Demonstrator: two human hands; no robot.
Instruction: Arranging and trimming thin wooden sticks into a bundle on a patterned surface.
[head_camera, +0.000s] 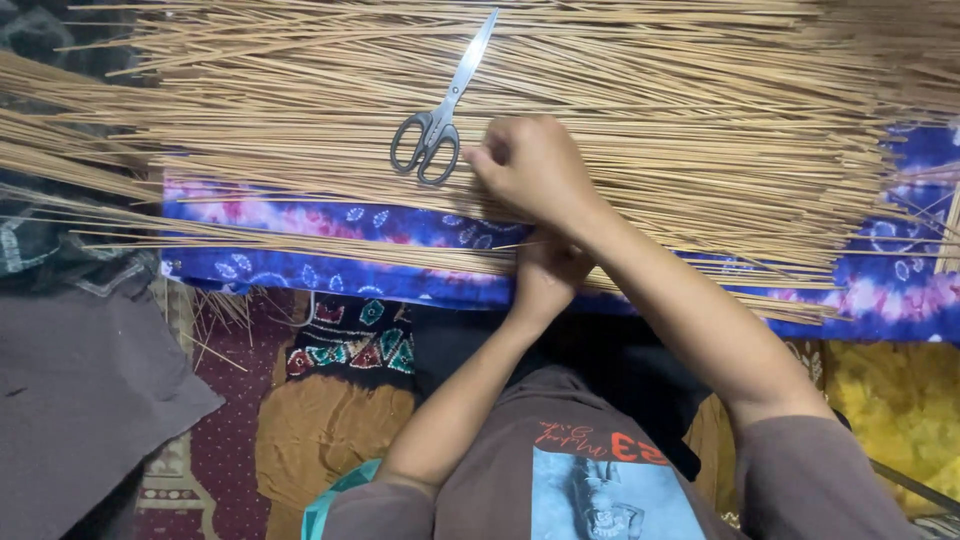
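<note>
Your right hand (535, 165) rests half-curled on the sticks (640, 120), fingers pinching a few strands just beside the scissors (440, 110), which lie open-handled on the pile. Your left hand (548, 270) grips sticks at the near edge, partly hidden under the right wrist. The sticks spread across a blue-purple cloth (300, 225).

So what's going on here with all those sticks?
A person sits over a big spread of thin tan sticks lying on a blue and purple tie-dyed cloth. The right hand rests on the sticks, fingers curled as if pinching a few. The left hand is tucked under the right forearm at the near edge of the pile, mostly hidden. A pair of grey-handled scissors lies on the sticks just beside the right hand, untouched.
</note>
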